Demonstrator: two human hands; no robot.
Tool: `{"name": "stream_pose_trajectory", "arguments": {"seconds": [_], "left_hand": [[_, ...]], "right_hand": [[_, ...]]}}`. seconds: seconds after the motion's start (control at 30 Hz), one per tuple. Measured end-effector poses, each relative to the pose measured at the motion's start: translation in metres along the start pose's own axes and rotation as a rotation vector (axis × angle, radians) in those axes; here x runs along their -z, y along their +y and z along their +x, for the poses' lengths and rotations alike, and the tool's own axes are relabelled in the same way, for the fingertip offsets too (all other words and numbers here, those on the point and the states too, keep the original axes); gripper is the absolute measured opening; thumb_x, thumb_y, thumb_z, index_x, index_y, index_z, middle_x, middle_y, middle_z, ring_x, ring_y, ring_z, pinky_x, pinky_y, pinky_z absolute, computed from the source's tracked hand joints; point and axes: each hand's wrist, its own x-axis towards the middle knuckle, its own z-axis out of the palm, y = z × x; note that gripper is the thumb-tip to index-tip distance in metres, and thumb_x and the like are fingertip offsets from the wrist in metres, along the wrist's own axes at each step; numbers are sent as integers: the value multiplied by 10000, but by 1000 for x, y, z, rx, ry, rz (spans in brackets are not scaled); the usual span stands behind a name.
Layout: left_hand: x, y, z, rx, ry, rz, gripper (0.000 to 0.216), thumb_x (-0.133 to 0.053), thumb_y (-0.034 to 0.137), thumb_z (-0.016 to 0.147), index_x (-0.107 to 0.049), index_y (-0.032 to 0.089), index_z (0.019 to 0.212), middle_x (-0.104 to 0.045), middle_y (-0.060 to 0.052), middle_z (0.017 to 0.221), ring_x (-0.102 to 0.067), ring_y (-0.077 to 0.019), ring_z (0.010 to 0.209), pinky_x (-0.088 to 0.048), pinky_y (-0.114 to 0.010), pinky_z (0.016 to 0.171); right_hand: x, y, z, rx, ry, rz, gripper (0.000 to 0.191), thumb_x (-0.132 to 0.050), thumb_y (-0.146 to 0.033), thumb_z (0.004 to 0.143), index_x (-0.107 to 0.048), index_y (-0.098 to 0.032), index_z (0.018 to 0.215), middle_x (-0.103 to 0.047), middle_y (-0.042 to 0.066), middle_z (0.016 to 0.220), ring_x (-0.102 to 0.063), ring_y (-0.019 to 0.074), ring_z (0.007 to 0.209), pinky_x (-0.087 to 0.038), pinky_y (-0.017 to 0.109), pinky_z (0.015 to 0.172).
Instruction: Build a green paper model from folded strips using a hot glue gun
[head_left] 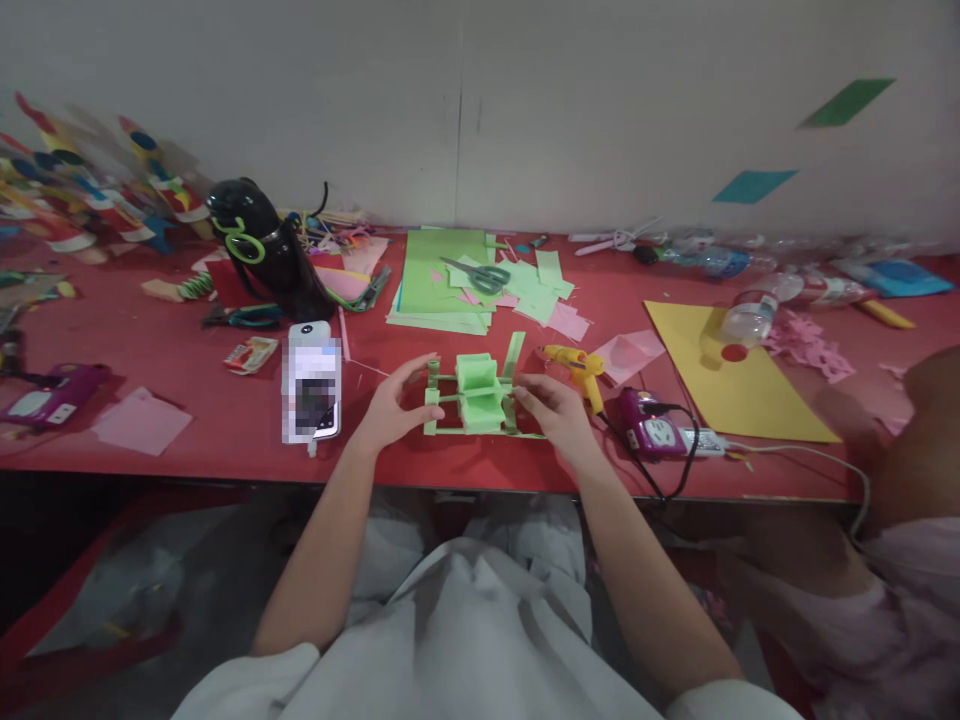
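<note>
A light green paper model [480, 385] stands at the table's front edge in the head view, with folded panels in the middle and thin bars at both sides. My left hand [394, 408] grips its left side, the thumb in front and the fingers curled behind. At the right end of the model, my right hand [553, 408] pinches a bar between thumb and fingers. A green strip [514, 353] sticks up at the model's back right. The yellow glue gun [576, 362] lies just beyond my right hand.
Scissors [480, 275] rest on green paper sheets [439, 262] behind the model. A phone [324, 400] lies left, near a black bottle [262, 245]. Purple power sockets [651, 425], cables, yellow card [739, 390] and plastic bottles [750, 318] are on the right. Another person's arm [919, 440] is at far right.
</note>
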Motion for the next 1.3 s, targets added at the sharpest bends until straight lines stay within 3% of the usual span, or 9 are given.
{"name": "stream_pose_trajectory", "arguments": {"seconds": [0.1,0.27,0.33,0.47,0.6,0.8,0.9,1.13,1.3], "left_hand": [[2,-4,-1,-8,-17,-20,830,-882,355,663,-544,227,1410,-509,-137,1504,-470,-315,1402,-336,-448,1209],[4,-8,-1,-17,-17,-27,909,-917,331,609,-528,248,1426,-498,-121,1517,-455,-331,1412,-323,-471,1218],[4,-8,-1,-13,-14,-25,931,-922,335,600,-519,248,1435,-494,-124,1520,-457,-339,1409,-340,-480,1209],[3,-9,-1,-1,-1,-31,980,-929,350,589,-491,247,1459,-516,-133,1499,-465,-343,1402,-364,-488,1194],[2,-11,-1,0,3,-32,1022,-932,365,583,-462,253,1483,-504,-134,1509,-439,-343,1422,-354,-486,1200],[4,-14,1,-14,-26,-12,1076,-924,376,600,-388,281,1528,-428,-134,1568,-383,-346,1459,-303,-498,1224],[4,-13,1,-15,-45,-16,1087,-914,368,621,-349,290,1546,-384,-134,1594,-349,-337,1480,-266,-504,1238],[2,-10,1,4,-39,-35,1152,-917,423,597,-306,291,1564,-377,-145,1595,-338,-354,1482,-271,-526,1228],[1,-7,1,-7,-28,-25,1139,-915,432,599,-320,282,1558,-402,-151,1580,-351,-357,1476,-309,-508,1216]], "right_hand": [[7,-1,-11,106,113,-212,361,-678,-503,852,-713,-217,1070,-737,73,1021,-685,211,865,-550,357,780],[36,9,-32,272,608,-555,362,-607,-489,880,-653,-158,1020,-662,132,999,-629,242,866,-526,376,740],[49,12,-29,285,642,-752,435,-605,-511,851,-625,-133,1065,-641,172,1060,-598,285,955,-504,425,817],[64,8,-4,103,479,-1077,493,-585,-554,823,-635,-121,1054,-673,206,1067,-582,353,1043,-425,500,943],[64,2,20,-170,302,-1068,394,-612,-499,792,-659,-126,913,-698,179,860,-636,321,795,-467,419,718],[59,-16,13,84,431,-631,402,-600,-554,831,-676,-165,897,-706,99,823,-665,274,775,-500,382,705],[50,-44,9,187,272,-584,359,-609,-561,851,-680,-212,905,-707,70,858,-666,259,793,-515,378,714],[4,-98,28,460,-327,-808,180,-550,-343,930,-583,-207,817,-635,59,918,-586,182,794,-436,298,679],[-18,-107,40,464,-450,-1022,90,-515,-213,913,-559,-192,838,-623,50,908,-565,172,795,-353,270,622]]}}
